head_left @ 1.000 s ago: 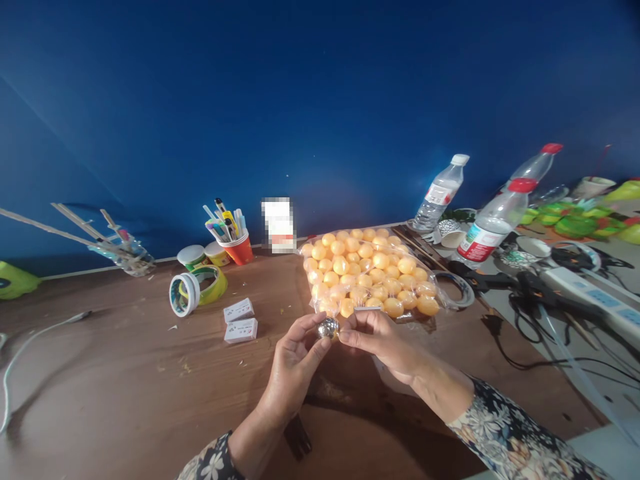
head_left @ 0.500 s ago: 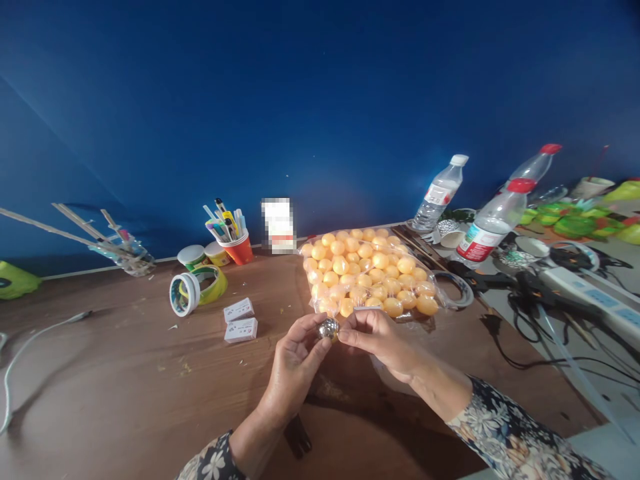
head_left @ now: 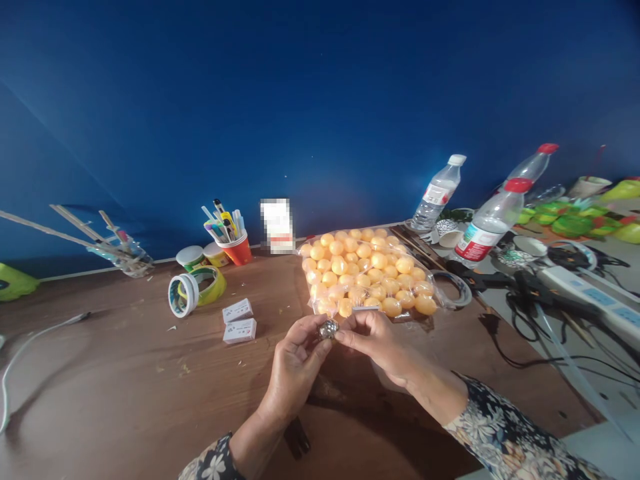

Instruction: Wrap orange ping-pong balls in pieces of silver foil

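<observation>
A small, shiny silver round piece (head_left: 329, 329) is held up over the near side of the table; its exact kind is too small to tell. My left hand (head_left: 295, 363) pinches it between thumb and index finger from the left. From the right, my right hand (head_left: 377, 343) has its thumb and fingertips closed at the piece's right edge. Just beyond the hands lies a clear plastic bag of orange balls (head_left: 367, 273). A dark object (head_left: 297, 437), partly hidden by my left wrist, rests on the table below.
Two small white boxes (head_left: 239, 331) and tape rolls (head_left: 184, 295) lie to the left. Behind them stands a red cup of pens (head_left: 236, 250). Plastic bottles (head_left: 483, 233), a white power strip (head_left: 595, 303) and black cables (head_left: 520, 363) crowd the right side.
My right hand has shifted slightly left, its fingertips closer over the edge of the silver piece. The piece appears slightly turned in my left fingers. The whole view has shifted a little.
</observation>
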A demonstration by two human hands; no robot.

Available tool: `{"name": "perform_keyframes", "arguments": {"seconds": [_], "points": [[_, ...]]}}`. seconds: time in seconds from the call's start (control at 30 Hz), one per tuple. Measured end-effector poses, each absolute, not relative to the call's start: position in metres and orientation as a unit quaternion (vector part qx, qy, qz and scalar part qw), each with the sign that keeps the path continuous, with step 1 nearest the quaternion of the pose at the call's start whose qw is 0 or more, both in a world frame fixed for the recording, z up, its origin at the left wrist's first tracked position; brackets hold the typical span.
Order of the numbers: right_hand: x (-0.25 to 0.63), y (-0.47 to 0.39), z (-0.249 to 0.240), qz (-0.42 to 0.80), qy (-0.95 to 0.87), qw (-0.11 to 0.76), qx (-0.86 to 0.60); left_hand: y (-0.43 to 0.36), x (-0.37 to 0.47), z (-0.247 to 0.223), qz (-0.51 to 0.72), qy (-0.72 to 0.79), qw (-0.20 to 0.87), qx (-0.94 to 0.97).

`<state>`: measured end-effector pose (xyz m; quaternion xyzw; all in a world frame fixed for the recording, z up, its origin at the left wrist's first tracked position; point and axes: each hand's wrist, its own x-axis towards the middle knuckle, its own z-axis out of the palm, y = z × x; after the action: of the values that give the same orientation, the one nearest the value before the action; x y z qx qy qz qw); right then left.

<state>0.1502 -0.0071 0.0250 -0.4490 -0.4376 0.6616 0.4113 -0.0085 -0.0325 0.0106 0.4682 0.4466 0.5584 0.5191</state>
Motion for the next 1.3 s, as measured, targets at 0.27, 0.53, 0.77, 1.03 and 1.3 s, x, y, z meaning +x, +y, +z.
{"name": "perform_keyframes", "arguments": {"seconds": [0.27,0.53,0.77,1.03,1.3], "points": [[0.150,-0.005,0.024,0.683,-0.437,0.426,-0.401,-0.035,-0.010,0.005,0.539,0.430,0.597,0.411],[0.151,-0.003,0.022,0.737,-0.381,0.425,-0.362,-0.034,-0.008,0.013,0.565,0.377,0.660,0.321],[0.152,-0.004,0.023,0.782,-0.365,0.387,-0.324,-0.034,-0.010,0.012,0.549,0.373,0.670,0.332],[0.154,-0.005,0.029,0.771,-0.360,0.381,-0.362,-0.034,-0.011,0.009,0.537,0.366,0.675,0.349],[0.153,-0.005,0.030,0.693,-0.465,0.418,-0.359,-0.030,-0.011,0.014,0.560,0.348,0.704,0.262]]}}
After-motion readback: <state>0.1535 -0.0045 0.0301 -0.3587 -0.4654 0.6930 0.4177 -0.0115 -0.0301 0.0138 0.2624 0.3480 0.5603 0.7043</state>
